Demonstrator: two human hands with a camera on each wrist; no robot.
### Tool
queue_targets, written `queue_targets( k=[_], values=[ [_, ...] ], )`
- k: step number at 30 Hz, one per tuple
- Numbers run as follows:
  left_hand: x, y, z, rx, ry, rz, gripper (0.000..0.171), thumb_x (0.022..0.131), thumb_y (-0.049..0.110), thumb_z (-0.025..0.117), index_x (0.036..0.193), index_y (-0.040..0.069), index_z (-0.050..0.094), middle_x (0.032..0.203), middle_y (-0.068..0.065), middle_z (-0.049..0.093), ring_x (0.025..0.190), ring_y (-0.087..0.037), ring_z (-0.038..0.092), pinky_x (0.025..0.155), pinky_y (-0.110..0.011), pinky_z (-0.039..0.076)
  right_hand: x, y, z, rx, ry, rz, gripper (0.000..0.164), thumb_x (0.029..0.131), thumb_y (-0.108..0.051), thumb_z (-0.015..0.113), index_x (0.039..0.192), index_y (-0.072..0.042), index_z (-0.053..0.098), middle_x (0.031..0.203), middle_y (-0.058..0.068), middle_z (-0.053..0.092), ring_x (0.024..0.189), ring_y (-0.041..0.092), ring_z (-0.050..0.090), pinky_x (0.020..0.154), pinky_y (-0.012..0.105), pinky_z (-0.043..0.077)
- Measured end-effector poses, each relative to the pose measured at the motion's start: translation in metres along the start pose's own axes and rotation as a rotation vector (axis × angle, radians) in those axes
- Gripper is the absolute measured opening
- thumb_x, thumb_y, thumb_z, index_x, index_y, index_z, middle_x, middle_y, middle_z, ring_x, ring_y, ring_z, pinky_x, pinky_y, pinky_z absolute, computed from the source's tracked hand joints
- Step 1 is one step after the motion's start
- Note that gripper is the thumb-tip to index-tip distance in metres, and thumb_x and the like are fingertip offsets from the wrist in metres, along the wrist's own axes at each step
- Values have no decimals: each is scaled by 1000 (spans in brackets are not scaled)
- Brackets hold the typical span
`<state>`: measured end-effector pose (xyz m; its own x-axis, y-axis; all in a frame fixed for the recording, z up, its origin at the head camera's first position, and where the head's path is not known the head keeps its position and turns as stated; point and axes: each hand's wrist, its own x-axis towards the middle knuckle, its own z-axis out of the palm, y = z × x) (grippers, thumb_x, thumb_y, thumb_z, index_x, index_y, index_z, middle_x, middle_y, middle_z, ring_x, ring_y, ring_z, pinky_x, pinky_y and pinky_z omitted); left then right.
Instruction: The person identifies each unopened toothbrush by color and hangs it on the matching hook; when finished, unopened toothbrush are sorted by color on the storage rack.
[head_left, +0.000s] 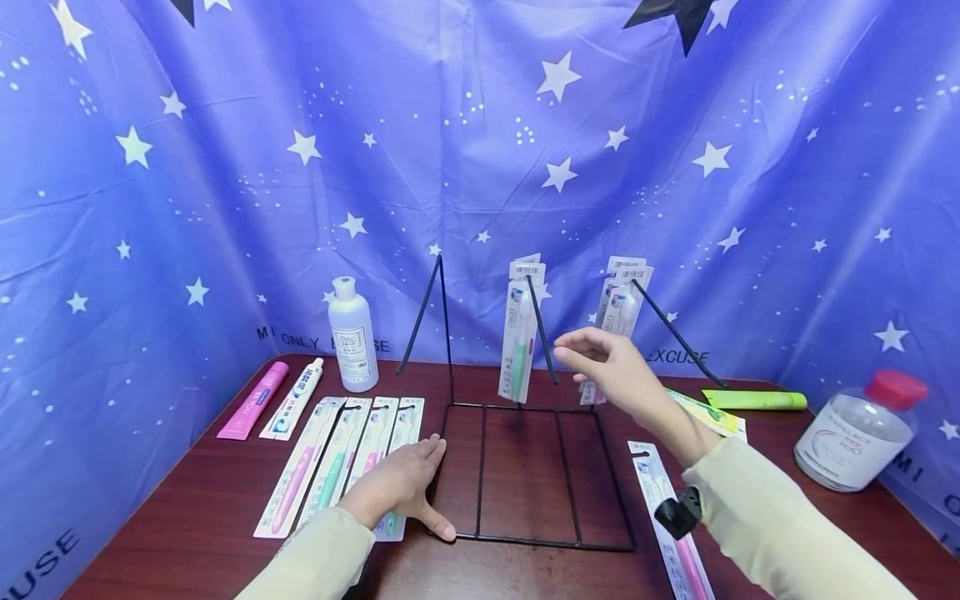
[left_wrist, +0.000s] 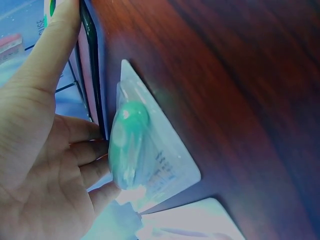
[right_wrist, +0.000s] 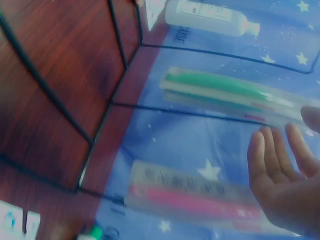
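My left hand (head_left: 401,483) rests at the left side of a black wire rack (head_left: 532,542), thumb at the front corner and fingers along the side bar. The left wrist view shows its palm and fingers beside a packaged green toothbrush (left_wrist: 131,145). Held in the air is my right hand (head_left: 611,367), its fingers loosely bent with nothing between them. It is just right of the middle hook, where packaged green toothbrushes (head_left: 517,342) hang. Behind it, more packaged toothbrushes (head_left: 628,308) hang from the right hook; a pink one (right_wrist: 200,200) shows in the right wrist view.
Several packaged toothbrushes (head_left: 300,467) lie left of the rack, near a pink tube (head_left: 255,402), a white tube (head_left: 294,402) and a white bottle (head_left: 351,333). At right are another packaged toothbrush (head_left: 652,479), a green tube (head_left: 756,400) and a red-capped bottle (head_left: 855,437).
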<state>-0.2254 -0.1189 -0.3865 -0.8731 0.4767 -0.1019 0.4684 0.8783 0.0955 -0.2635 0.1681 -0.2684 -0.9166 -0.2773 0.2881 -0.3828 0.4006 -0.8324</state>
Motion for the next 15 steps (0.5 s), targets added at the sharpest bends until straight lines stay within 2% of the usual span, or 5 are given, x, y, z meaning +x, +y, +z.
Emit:
queue_targets(
  k=[3, 6, 10, 15],
  values=[
    [0, 0, 0, -20, -6, -4, 123, 48, 68, 73, 137, -7, 31, 141, -21, 31, 131, -29, 29, 106, -39, 25, -12, -1, -16, -27, -36, -15, 32, 86, -33, 61, 108, -10, 62, 99, 10, 64, 80, 18, 61, 62, 30, 52],
    [0, 0, 0, -35, -10, -4, 124, 48, 68, 72, 137, -7, 31, 142, -21, 30, 131, -30, 28, 106, -40, 25, -26, 3, -36, -78, -70, -13, 33, 88, -31, 59, 112, -7, 60, 101, 14, 63, 77, 19, 61, 62, 30, 51],
    [1, -2, 0, -36, -11, -9, 124, 48, 69, 72, 137, -7, 30, 142, -21, 30, 131, -31, 28, 106, -40, 26, -46, 16, -62, -138, -87, 27, 35, 90, -31, 56, 116, -7, 58, 111, 11, 61, 88, 17, 61, 75, 34, 51],
    [2, -3, 1, -38, -15, -11, 125, 48, 69, 72, 137, -7, 30, 142, -21, 30, 130, -32, 29, 105, -41, 26, -72, 37, -86, -144, -64, 103, 34, 90, -29, 56, 117, -7, 58, 113, 4, 61, 93, 11, 60, 75, 32, 52]
  ],
)
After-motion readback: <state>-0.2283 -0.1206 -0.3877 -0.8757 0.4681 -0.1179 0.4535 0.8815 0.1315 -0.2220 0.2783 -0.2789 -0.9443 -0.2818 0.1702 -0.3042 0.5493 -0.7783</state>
